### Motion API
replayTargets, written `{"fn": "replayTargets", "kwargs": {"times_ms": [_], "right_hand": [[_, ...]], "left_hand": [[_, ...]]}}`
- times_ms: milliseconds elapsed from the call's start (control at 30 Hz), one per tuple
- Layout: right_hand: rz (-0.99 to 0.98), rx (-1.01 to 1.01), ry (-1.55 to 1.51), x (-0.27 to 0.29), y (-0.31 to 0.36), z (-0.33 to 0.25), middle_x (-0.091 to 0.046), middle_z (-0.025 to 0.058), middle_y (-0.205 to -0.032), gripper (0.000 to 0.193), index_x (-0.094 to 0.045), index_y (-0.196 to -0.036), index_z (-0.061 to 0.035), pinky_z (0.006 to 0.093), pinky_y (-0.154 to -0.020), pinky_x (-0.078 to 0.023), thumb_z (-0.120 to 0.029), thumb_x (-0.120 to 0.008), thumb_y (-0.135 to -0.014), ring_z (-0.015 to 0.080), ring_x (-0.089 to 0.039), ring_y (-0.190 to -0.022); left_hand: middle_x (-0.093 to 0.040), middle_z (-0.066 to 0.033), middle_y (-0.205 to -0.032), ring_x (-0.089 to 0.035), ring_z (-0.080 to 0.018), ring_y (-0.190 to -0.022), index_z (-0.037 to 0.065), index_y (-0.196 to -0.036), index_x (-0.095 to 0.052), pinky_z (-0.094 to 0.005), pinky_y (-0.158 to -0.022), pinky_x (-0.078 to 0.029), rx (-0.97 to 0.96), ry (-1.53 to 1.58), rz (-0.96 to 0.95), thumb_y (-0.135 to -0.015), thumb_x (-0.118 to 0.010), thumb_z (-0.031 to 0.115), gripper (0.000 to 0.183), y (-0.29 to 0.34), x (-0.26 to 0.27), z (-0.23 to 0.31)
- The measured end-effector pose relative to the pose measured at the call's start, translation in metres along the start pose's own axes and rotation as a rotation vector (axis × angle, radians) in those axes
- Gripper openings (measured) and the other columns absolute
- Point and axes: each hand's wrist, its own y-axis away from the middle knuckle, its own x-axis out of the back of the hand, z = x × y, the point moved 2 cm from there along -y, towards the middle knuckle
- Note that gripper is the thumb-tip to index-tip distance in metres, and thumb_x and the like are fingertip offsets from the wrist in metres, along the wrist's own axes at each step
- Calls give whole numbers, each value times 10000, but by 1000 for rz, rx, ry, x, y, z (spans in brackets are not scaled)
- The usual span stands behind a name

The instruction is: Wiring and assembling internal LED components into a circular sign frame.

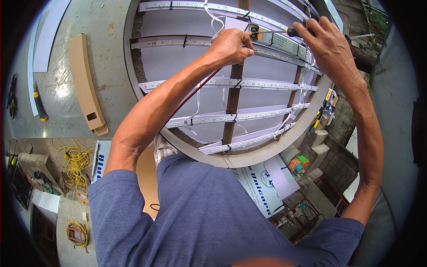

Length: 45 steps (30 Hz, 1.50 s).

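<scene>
A large round sign box (133, 80) with a pale rim is seen open at the centre, and a white panel sign (260, 189) with blue lettering and a round blue emblem is propped below its lower edge. A second white board with blue lettering (100, 162) is partly seen at the lower left, beside the person's left arm, with its far part hidden behind the arm and shirt. A small orange and green package (299, 163) is set at the right below the rim, and a small multicoloured box (330, 95) is placed just outside the rim higher up.
</scene>
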Motion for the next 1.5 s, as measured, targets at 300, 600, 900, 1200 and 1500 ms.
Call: {"fn": "replayTargets", "kwargs": {"times_ms": [300, 600, 900, 1200, 1500], "right_hand": [[29, -22, 35, -2, 5, -4, -601, 20, -1159, 535, -612, -1241, -214, 307, -958, -533, -20, -752, -763, 182, -601, -1049], [14, -274, -29, 4, 23, -3, -644, 78, -1043, 385, -598, -1234, -86, 346, -822, -491, -72, -685, -859, 222, -625, -912], [498, -1006, -1794, -1, 72, -110, -643, -20, -726, 122, -721, -975, -60, 188, -571, -443, -116, -762, -875, 44, -562, -624], [569, -879, -1764, 21, 84, -182, -705, 21, -935, 250, -718, -1106, -61, 225, -708, -503, -30, -740, -859, 71, -623, -803], [710, -620, -1528, 20, 116, -210, -733, 86, -954, 265, -723, -1050, -60, 298, -710, -563, -14, -775, -795, 184, -709, -831]], "left_hand": [[-537, -227, -1418, -692, -128, -593, -16, -928, -745, -242, -537, -570, -20, 23, -8, -853, -738, 106, 143, -2, 1, 1], [-738, -127, -950, -695, -134, -611, 3, -948, -738, -259, -533, -541, 148, 203, 8, -887, -731, 187, 194, 13, 18, 16], [-691, -65, -697, -630, -97, -598, -25, -910, -738, -267, -532, -489, 131, 253, 83, -872, -702, 210, 241, 85, 33, 70], [-729, -89, -752, -645, -100, -665, -20, -925, -763, -260, -596, -513, 8, 142, 165, -873, -717, 191, 223, 149, -10, 76], [-727, -85, -732, -630, -93, -629, -23, -888, -762, -257, -582, -508, 43, 105, 166, -850, -712, 187, 220, 185, -43, 84]]}}
